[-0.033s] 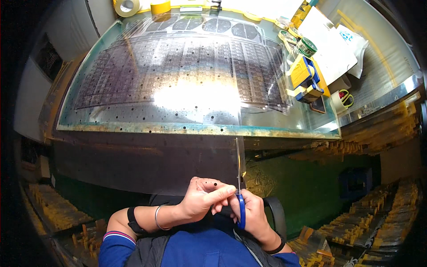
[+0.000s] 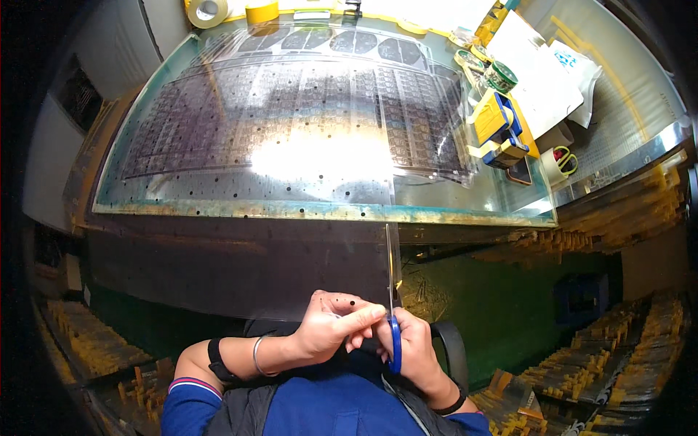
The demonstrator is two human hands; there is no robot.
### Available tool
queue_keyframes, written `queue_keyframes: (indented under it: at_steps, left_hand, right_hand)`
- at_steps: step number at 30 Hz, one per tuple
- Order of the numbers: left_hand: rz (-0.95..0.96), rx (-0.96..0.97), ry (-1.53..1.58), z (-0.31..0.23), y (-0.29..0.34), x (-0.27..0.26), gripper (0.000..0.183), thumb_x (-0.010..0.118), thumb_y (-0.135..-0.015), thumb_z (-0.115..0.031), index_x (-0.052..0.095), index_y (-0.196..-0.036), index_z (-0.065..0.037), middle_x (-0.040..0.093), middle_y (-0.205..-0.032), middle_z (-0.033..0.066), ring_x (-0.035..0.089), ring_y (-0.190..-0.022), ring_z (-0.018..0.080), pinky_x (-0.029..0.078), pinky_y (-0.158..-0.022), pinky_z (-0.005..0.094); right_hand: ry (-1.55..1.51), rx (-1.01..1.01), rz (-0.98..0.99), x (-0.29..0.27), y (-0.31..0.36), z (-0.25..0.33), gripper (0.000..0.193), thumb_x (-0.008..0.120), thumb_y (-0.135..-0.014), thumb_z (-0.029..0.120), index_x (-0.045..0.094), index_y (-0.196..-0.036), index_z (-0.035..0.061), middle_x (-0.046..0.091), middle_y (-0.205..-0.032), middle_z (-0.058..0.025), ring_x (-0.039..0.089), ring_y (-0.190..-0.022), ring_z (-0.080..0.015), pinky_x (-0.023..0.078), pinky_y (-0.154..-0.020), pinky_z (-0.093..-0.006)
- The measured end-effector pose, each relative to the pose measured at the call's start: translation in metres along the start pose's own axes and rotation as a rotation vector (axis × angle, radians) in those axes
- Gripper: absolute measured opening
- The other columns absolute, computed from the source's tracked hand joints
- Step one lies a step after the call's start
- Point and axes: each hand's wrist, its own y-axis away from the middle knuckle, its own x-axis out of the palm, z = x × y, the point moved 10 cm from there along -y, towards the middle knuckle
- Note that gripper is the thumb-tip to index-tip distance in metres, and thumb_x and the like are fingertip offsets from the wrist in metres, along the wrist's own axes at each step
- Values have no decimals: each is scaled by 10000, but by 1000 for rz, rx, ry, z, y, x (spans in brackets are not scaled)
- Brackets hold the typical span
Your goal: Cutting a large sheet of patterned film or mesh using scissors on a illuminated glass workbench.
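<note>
My right hand point(image 2: 418, 347) is closed around the blue handle of a pair of scissors point(image 2: 395, 341). Their blades point away from me, toward the table, along the right edge of a large clear film sheet point(image 2: 218, 269) with small dark dots. Close beside the handle, my left hand point(image 2: 331, 325) pinches the sheet's near right corner between thumb and fingers. From there the film hangs over the table's front edge and reaches back across the glass top. Whether the blades touch the film cannot be made out.
Printed dark films point(image 2: 291, 109) lie on the glass table point(image 2: 502, 200) under bright glare. At its right stand a blue and yellow tape dispenser point(image 2: 502, 127), a phone point(image 2: 519, 171) and a cup with green-handled scissors point(image 2: 563, 163). Tape rolls point(image 2: 207, 11) sit at the back left. Yellow-edged stacks point(image 2: 582, 363) fill the lower right.
</note>
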Motion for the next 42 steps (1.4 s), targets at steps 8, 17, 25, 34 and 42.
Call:
queue_keyframes:
  at_steps: [8, 17, 25, 34, 42]
  left_hand:
    - [53, -36, 25, 8, 5, 9, 179, 612, -799, -175, 614, -690, -33, 558, -576, 19, 489, -430, 49, 369, -352, 176]
    - [65, -86, 0, 12, 11, 11, 185, 624, -790, -180, 606, -673, -38, 552, -558, 18, 487, -420, 55, 362, -353, 179]
    - [62, -143, -19, 16, 17, 17, 164, 620, -791, -160, 609, -688, -33, 550, -551, 21, 486, -413, 58, 360, -350, 179]
    - [73, -115, 3, 18, 17, 16, 137, 610, -799, -146, 623, -731, -28, 558, -557, 26, 486, -407, 57, 363, -345, 178]
    - [94, -121, 18, 18, 18, 20, 148, 602, -806, -156, 623, -748, -22, 568, -571, 31, 502, -426, 58, 378, -359, 174]
  right_hand:
    - [58, -177, -59, -8, -11, 0, 286, 593, -799, 205, 493, -648, -17, 464, -497, -101, 414, -480, -99, 361, -432, -278]
    - [61, -145, -72, -8, -11, 8, 329, 594, -810, 247, 488, -622, -1, 446, -492, -76, 397, -478, -88, 341, -419, -273]
    - [61, -196, -103, -11, -23, 17, 348, 584, -817, 268, 484, -615, 3, 441, -486, -58, 376, -477, -77, 322, -411, -271]
    - [100, -197, -123, -11, -26, 15, 358, 593, -812, 265, 477, -594, 5, 419, -465, -79, 354, -463, -84, 321, -402, -290]
    - [141, -284, -211, -12, -21, 28, 356, 590, -816, 255, 477, -589, 5, 411, -449, -69, 351, -455, -77, 318, -390, -286]
